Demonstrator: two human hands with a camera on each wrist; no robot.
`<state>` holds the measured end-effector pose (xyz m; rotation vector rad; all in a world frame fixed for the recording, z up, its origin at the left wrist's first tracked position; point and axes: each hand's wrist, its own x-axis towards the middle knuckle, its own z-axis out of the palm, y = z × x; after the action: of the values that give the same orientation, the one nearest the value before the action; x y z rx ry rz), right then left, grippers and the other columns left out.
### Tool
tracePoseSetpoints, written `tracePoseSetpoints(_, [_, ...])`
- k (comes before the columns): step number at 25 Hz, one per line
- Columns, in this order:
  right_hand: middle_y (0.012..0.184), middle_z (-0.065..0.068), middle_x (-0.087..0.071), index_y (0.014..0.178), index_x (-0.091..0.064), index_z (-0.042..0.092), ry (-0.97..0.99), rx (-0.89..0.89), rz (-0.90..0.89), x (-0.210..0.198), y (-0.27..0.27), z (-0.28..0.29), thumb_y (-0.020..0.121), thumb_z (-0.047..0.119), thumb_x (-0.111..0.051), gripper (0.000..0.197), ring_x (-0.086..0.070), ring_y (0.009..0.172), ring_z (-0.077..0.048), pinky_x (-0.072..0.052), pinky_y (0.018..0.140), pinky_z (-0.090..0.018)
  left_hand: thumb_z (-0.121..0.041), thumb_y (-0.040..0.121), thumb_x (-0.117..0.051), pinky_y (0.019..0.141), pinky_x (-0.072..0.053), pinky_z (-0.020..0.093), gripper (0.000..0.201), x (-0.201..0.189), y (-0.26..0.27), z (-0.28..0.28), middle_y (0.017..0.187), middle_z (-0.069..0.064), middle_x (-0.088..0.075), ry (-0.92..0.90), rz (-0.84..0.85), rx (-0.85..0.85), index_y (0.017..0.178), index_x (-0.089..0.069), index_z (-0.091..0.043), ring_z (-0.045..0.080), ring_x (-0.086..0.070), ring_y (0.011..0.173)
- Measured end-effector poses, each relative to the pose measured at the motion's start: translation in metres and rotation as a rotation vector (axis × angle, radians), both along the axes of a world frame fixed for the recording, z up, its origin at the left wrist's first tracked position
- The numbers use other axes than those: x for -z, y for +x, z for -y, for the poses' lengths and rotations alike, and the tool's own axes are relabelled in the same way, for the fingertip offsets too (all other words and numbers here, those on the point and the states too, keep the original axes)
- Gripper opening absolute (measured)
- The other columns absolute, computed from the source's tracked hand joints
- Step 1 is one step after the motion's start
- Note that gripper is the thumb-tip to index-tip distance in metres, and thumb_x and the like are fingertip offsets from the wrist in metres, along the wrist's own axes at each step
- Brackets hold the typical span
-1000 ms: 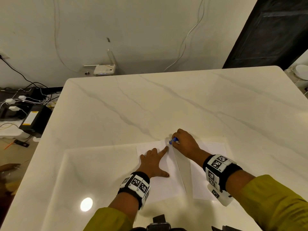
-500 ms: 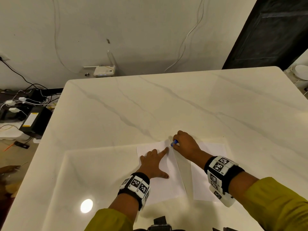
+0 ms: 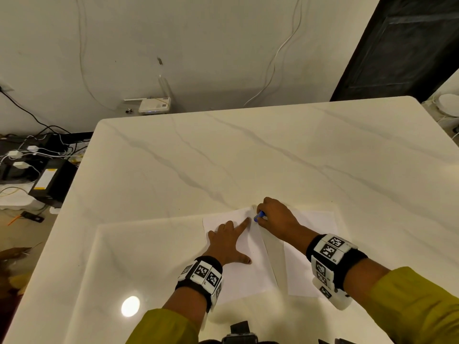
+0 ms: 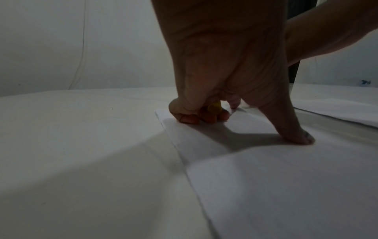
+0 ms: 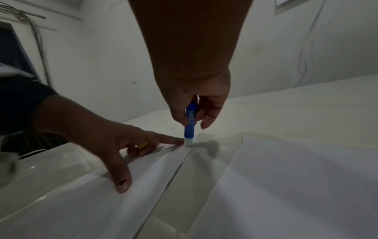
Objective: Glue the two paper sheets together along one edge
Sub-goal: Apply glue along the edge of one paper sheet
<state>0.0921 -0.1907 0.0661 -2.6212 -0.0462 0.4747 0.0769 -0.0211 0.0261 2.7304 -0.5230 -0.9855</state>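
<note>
Two white sheets lie side by side on the marble table (image 3: 248, 150), a narrow gap between them. My left hand (image 3: 228, 242) presses the left sheet (image 3: 243, 276) with straight index finger and spread thumb. Its other fingers curl round a small yellow cap (image 4: 214, 107), also visible in the right wrist view (image 5: 142, 145). My right hand (image 3: 273, 217) grips a blue glue stick (image 5: 190, 122) upright. The stick's white tip touches the left sheet's right edge near its far corner, just beside my left index fingertip. The right sheet (image 3: 315, 224) lies partly under my right forearm.
A white router (image 3: 154, 104) sits at the wall behind the table. Cables, chargers and a black box (image 3: 49, 180) lie on the floor past the table's left edge. A dark door (image 3: 402, 45) stands at the back right.
My right hand has drawn the glue stick a little toward me along the sheet's edge. My left hand stays where it was on the left sheet.
</note>
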Motion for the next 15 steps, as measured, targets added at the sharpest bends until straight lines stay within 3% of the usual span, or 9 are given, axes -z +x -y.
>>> tracePoseSetpoints(5, [0.086,-0.005,-0.042,0.095,-0.062,0.002,0.02,0.016,0.01,0.001,-0.004,0.003,0.085,0.019,-0.056,0.021,-0.042,0.079,-0.019,-0.032,0.067,-0.029,-0.058,0.066,-0.071,0.098,-0.032,0.046,0.109,0.0,0.0,0.0,0.128,0.008,-0.038,-0.005,0.001,-0.005,0.145,0.001,-0.042,0.028,-0.037,0.121])
tracePoseSetpoints(10, [0.088,-0.008,-0.045,0.097,-0.062,0.001,0.006,0.006,-0.002,-0.003,0.0,0.001,0.085,0.019,-0.056,0.022,-0.051,0.088,-0.028,-0.032,0.067,-0.03,-0.058,0.065,-0.071,0.098,-0.032,0.046,0.109,0.0,0.0,0.0,0.129,0.007,-0.037,-0.002,0.001,-0.008,0.145,0.002,-0.042,0.028,-0.037,0.122])
tracePoseSetpoints(15, [0.089,-0.009,-0.048,0.096,-0.063,0.003,-0.021,-0.016,-0.062,0.0,-0.032,0.007,0.084,0.021,-0.056,0.023,-0.042,0.078,-0.017,-0.033,0.067,-0.029,-0.059,0.065,-0.07,0.102,-0.031,0.05,0.109,0.0,0.0,0.0,0.134,0.008,-0.035,0.012,0.006,0.001,0.145,0.003,-0.043,0.029,-0.034,0.126])
